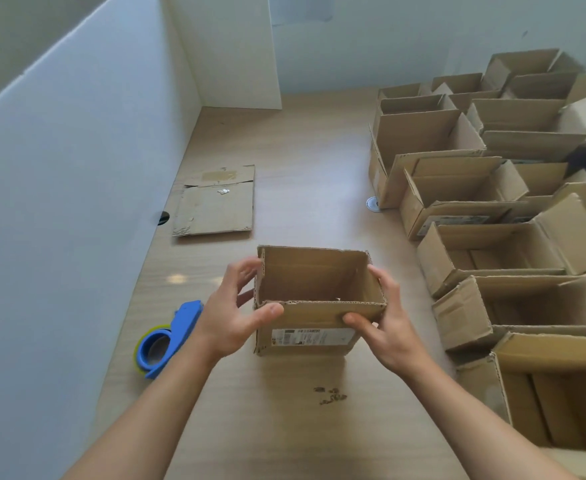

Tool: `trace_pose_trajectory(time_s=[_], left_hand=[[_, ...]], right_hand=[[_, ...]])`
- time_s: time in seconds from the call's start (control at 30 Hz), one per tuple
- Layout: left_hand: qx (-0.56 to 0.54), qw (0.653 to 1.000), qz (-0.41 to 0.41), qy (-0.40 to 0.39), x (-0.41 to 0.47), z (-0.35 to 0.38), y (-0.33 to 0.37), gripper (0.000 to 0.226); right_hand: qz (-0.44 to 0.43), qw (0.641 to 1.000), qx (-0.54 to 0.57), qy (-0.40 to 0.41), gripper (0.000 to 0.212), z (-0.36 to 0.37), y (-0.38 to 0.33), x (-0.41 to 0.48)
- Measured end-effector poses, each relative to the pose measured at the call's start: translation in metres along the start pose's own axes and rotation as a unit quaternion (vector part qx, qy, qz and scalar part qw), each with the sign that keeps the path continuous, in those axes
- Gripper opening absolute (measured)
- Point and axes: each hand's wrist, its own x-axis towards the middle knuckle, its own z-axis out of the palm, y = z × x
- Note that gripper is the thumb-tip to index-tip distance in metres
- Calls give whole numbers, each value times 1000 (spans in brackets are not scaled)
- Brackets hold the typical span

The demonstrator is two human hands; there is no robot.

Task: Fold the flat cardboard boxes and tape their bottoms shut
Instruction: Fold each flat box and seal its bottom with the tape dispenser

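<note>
A small brown corrugated cardboard box (314,289), erected into a rectangular shape with its top open and its fluted edges ragged, is held above the middle of a pale wood-grain table (302,150); whether its base touches the tabletop cannot be told. It is gripped by the left hand (229,320), whose thumb is pressed on the near wall while the fingers are curved around the left wall, and by the right hand (388,323), whose thumb is laid on the near wall with the fingers wrapped along the right wall. A white printed label (314,337) is stuck on the near wall. A blue plastic tape dispenser (168,336), loaded with a yellowish roll, is seen just left of the left wrist. A flattened brown cardboard box (215,204) is laid farther back, near the smooth white partition panels (76,150). Many open brown cardboard boxes (492,244) are packed along the right side. Small cardboard crumbs (331,394) are scattered near the box.
</note>
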Motion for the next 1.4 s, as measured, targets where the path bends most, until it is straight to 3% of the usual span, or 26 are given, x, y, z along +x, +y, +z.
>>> trace_pose_trajectory(time_s=[0.07, 0.27, 0.43, 0.63, 0.73, 0.8, 0.9, 0.97, 1.07, 1.17, 1.3, 1.4], left_hand=[[47, 999, 5, 2, -22, 1, -11, 55], [45, 997, -27, 51, -55, -6, -30, 69], [64, 997, -33, 19, -56, -10, -27, 75], [220, 969, -63, -98, -54, -7, -28, 90], [191, 977, -57, -79, -50, -12, -31, 99], [130, 990, -48, -18, -49, -12, -35, 88], [58, 996, -40, 59, -51, -2, -40, 52], [59, 991, -33, 112, -53, 6, -42, 47], [74, 987, -30, 137, -50, 11, -43, 77], [119, 983, -28, 135, -42, 11, -41, 95], [143, 978, 16, 150, -38, 12, -44, 38], [157, 974, 24, 163, -42, 17, -54, 30]], right_hand=[[2, 999, 23, -23, 83, 8, 2, -9], [-29, 997, 17, -68, 69, 27, 2, -21], [-50, 994, -41, -88, 68, 30, 3, -19], [-41, 979, -138, -146, 58, 23, 0, -9], [-55, 964, -179, -188, 49, 17, 1, -6], [-41, 974, -135, -177, 40, 18, -1, -6], [1, 993, -45, -108, 29, 27, -3, -8], [13, 998, -20, -58, 43, 33, -2, -10], [45, 998, 2, -47, 87, 36, 1, -10], [49, 997, -11, -60, 100, 33, 0, -4], [17, 997, -42, -66, 65, 31, 1, 8], [4, 995, -85, -55, 42, 32, 7, 10]])
